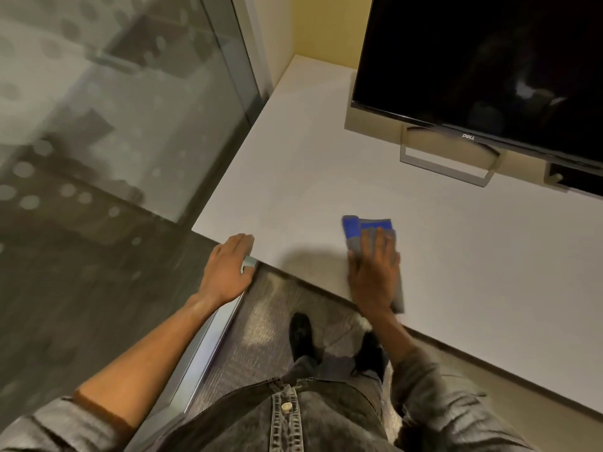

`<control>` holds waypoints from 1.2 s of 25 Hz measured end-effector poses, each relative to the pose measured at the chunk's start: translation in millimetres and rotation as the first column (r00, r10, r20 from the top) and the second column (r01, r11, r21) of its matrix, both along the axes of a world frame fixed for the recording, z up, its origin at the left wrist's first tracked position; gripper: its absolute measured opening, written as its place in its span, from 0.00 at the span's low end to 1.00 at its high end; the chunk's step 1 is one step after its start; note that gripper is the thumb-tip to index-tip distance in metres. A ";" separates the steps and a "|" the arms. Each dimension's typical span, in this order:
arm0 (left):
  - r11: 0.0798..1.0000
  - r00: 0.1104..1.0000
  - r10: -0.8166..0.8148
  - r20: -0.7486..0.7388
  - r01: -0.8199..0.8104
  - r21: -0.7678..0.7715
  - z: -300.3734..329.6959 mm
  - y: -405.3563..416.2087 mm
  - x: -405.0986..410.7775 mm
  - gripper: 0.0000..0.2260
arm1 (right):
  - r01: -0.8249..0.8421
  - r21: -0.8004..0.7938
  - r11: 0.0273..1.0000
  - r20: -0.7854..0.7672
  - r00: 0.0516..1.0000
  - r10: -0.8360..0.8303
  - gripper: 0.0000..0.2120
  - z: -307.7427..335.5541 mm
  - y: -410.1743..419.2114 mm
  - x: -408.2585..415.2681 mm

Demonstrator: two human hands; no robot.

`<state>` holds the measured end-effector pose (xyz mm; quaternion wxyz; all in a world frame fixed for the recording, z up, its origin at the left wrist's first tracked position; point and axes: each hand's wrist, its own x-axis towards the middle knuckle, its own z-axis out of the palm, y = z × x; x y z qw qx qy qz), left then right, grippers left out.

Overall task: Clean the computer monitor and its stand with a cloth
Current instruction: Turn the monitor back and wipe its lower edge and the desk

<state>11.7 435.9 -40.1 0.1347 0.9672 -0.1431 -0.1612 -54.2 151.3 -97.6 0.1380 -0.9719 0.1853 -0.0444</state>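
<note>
A pale, off-white desk [293, 164] fills the right side of the view, its left corner butting against a glass partition and its far edge meeting a yellow wall. At the far right stands a silver open-frame stand [447, 164] on the surface, carrying a dark monitor [483, 57] above it. Near the front edge lies a folded grey and blue cloth [365, 228], flat on the desk, with the right hand [373, 272] resting on top of it. At the near left corner the left hand [230, 267] rests on the desk's edge.
</note>
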 end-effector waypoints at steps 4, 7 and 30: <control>0.999 0.998 0.040 0.041 -0.040 -0.005 3.9 13.2 -2.8 0.31 | -0.449 0.208 0.869 0.208 0.889 0.409 0.17 2.0 90.1 26.9; 0.996 0.994 0.093 0.066 -0.092 -0.015 9.9 22.0 2.4 0.31 | -0.546 0.128 0.828 0.245 0.826 0.508 0.15 -4.2 102.9 62.5; 0.976 0.991 0.061 0.116 -0.036 -0.213 38.3 0.0 43.6 0.24 | -0.011 0.871 0.492 -0.083 0.982 0.169 0.14 73.3 108.6 3.5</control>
